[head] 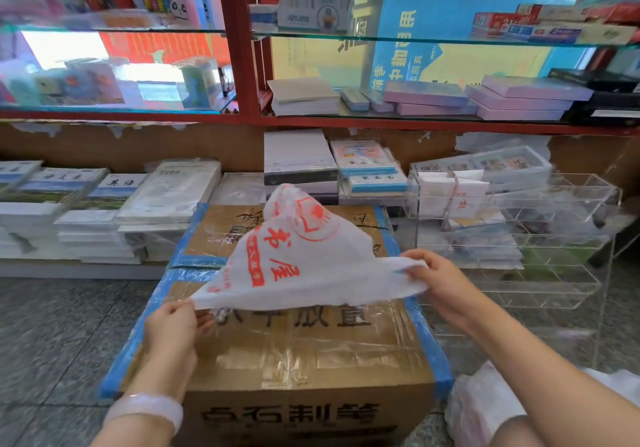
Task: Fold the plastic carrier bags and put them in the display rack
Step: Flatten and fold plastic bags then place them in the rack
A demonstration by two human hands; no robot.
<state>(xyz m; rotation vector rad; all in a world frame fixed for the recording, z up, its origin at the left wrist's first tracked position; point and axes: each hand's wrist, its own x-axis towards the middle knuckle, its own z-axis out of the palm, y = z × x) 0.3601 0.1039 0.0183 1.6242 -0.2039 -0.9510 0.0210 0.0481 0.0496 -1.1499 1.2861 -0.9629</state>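
A white plastic carrier bag [304, 259] with red print hangs lifted over a taped cardboard box [311, 353]. My left hand [171, 325] pinches the bag's near left corner. My right hand [440, 284] grips its right edge. The bag billows upward between them, its far end raised. A clear acrylic display rack [512, 238] with several compartments stands on the floor to the right of the box; white folded items sit in its top left compartment. A heap of more white bags [485, 405] lies at the lower right by my knee.
Stacks of exercise books [114, 211] line a low shelf behind and left of the box. A red-framed glass cabinet [239, 65] with stationery rises behind. Grey speckled floor [62, 325] lies to the left.
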